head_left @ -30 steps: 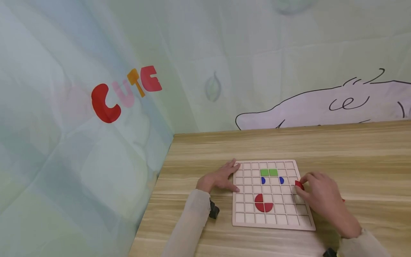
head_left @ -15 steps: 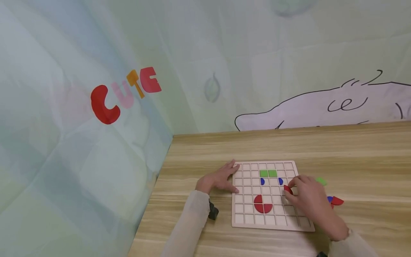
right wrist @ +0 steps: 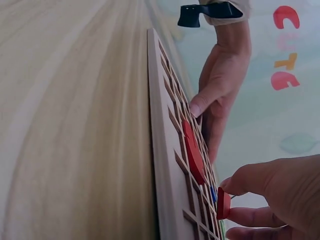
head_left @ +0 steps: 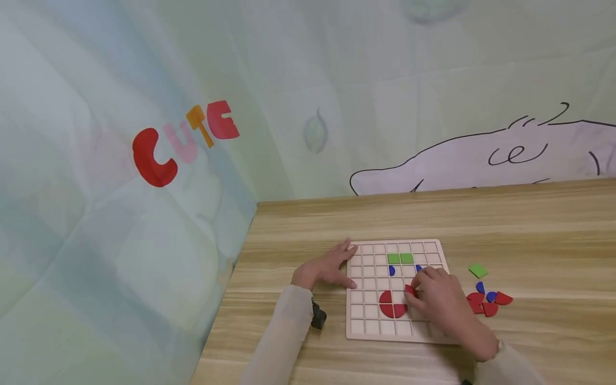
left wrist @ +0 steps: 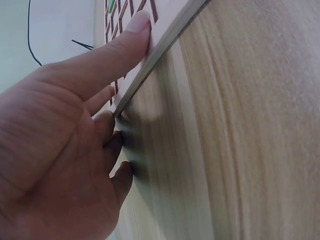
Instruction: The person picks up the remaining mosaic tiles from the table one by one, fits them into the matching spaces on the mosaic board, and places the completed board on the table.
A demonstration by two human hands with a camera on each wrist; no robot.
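A pale wooden grid board (head_left: pixel 357 326) lies on the table. Spread along its left edge, my left hand (head_left: pixel 326 269) rests its thumb on the rim, as the left wrist view also shows. My right hand (head_left: pixel 445 301) pinches a red quarter-circle tile (right wrist: pixel 223 204) between thumb and fingers, over the board's middle. Just left of that tile, three red quarter-circle tiles (head_left: pixel 386 310) sit in adjoining cells with one open cell at their upper right. Higher up are two green square tiles (head_left: pixel 400 259) side by side and a blue half-circle tile (head_left: pixel 392 270); a second blue tile (head_left: pixel 418 268) is partly covered by the right hand.
Right of the board, a loose pile of red tiles (head_left: pixel 490 309) and blue tiles (head_left: pixel 491 297) lies on the wood-grain table (head_left: pixel 544 240). A green tile (head_left: pixel 478 270) lies behind them. A printed cloth backdrop (head_left: pixel 308 80) stands along the table's left and far sides.
My right hand has moved left across the board with the red tile, from the right edge to beside the red group. The loose tiles at right have come into view. The left hand stays put.
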